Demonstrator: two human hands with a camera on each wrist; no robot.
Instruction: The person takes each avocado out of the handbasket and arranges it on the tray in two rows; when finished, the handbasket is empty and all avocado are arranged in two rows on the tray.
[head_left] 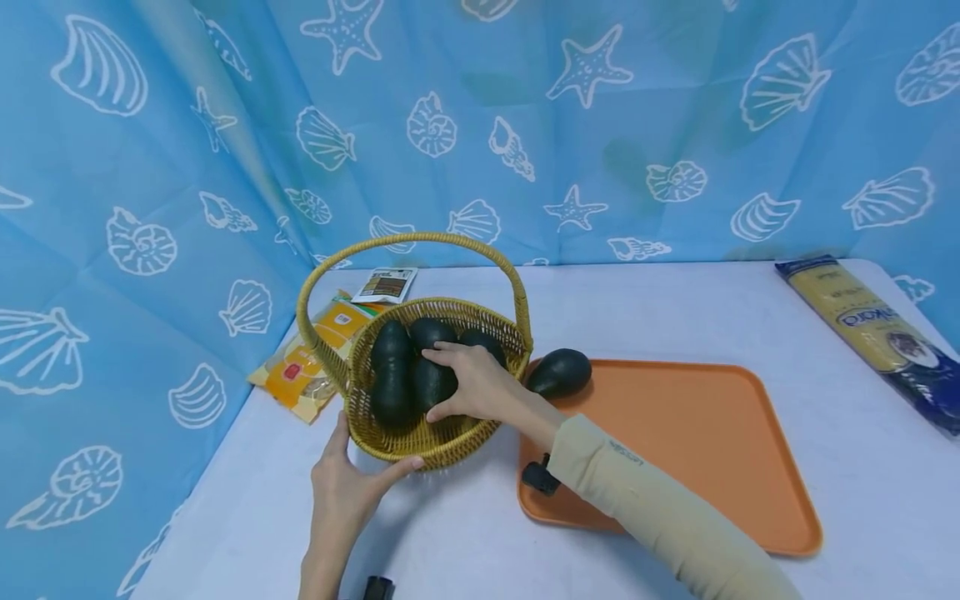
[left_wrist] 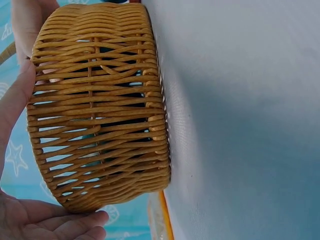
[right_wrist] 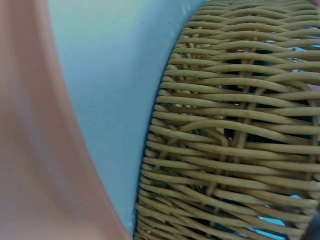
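Note:
A yellow-brown wicker basket (head_left: 442, 457) with a tall arched handle stands on the white table, several dark green avocados (head_left: 392, 367) inside it. My right hand (head_left: 476, 382) reaches over its near right rim and grips an avocado (head_left: 433, 385) between thumb and fingers. At the front left, my left hand (head_left: 348, 479) holds the basket by its side, thumb along the rim. The left wrist view shows that thumb and the fingers around the woven wall (left_wrist: 100, 115). Another avocado (head_left: 560, 373) lies by the tray's far left corner. The right wrist view shows mostly the basket wall (right_wrist: 235, 125); the grip is hidden there.
An orange tray (head_left: 697, 450) lies right of the basket, under my right forearm. Behind the basket's left side are a yellow-orange packet (head_left: 300, 367) and a small white sachet (head_left: 386, 285). A long pasta packet (head_left: 877, 333) lies at the far right. A blue shell-patterned curtain (head_left: 525, 125) bounds the table.

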